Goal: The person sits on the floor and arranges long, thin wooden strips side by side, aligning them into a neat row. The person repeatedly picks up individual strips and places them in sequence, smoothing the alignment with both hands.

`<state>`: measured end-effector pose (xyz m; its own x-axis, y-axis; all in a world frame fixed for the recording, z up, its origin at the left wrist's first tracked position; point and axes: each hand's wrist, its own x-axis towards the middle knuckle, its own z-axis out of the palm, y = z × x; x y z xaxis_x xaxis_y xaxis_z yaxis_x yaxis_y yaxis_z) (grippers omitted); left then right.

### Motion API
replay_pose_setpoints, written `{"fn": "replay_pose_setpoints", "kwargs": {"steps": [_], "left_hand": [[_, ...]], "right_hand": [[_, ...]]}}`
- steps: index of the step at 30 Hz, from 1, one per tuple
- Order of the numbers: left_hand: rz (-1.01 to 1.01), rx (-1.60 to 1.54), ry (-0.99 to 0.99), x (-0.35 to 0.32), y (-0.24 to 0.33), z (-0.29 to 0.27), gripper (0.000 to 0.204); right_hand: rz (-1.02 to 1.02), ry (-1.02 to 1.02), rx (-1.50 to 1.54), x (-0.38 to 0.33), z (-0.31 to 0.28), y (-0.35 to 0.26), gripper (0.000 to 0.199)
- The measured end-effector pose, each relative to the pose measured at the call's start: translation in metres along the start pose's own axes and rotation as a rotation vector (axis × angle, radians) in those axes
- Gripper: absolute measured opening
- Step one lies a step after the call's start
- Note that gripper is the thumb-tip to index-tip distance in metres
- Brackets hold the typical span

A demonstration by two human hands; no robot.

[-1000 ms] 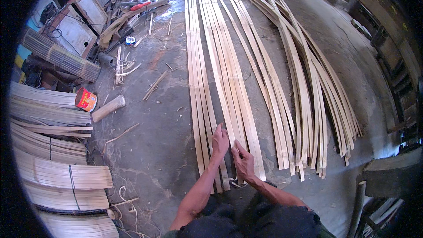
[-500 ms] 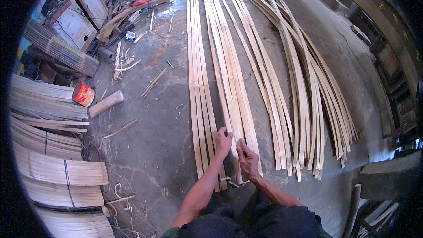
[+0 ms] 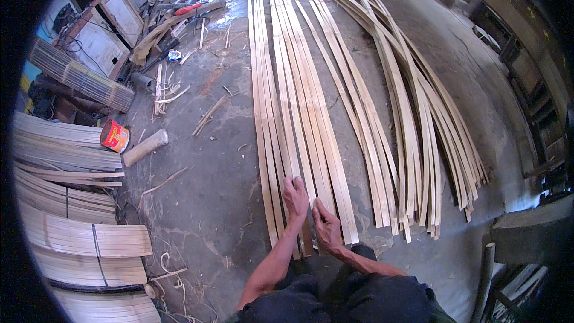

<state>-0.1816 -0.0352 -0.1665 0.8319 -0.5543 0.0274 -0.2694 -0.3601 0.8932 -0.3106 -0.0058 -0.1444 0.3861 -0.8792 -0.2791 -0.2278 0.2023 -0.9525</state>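
Pressing down at lower centre of the frame, two hands are seen on the near ends of a flat row of bamboo strips (image 3: 299, 113) laid on the concrete floor (image 3: 209, 203). The left hand (image 3: 295, 197) is laid flat, fingers together. The right hand (image 3: 326, 228) is curled onto a strip end; whether it is pinched cannot be told. A second, looser sheaf of strips (image 3: 412, 131) is spread to the right. One red can (image 3: 113, 136) and one short log (image 3: 145, 147) are seen at left.
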Motion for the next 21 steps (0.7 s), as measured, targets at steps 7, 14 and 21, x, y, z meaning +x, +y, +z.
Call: {"fn": "replay_pose_setpoints", "kwargs": {"steps": [7,14,21], "left_hand": [[-0.140,-0.090,-0.044,0.000,0.003,0.001,0.030],[-0.078,-0.048,-0.049,-0.005,-0.002,-0.004,0.030],[-0.012,-0.034,0.019,-0.014,-0.016,-0.003,0.028]], "right_hand": [[-0.001,0.012,0.054,0.009,-0.005,0.022,0.045],[0.138,-0.066,0.038,-0.001,-0.003,0.012,0.046],[0.199,-0.089,0.019,-0.003,-0.007,-0.015,0.047]]}}
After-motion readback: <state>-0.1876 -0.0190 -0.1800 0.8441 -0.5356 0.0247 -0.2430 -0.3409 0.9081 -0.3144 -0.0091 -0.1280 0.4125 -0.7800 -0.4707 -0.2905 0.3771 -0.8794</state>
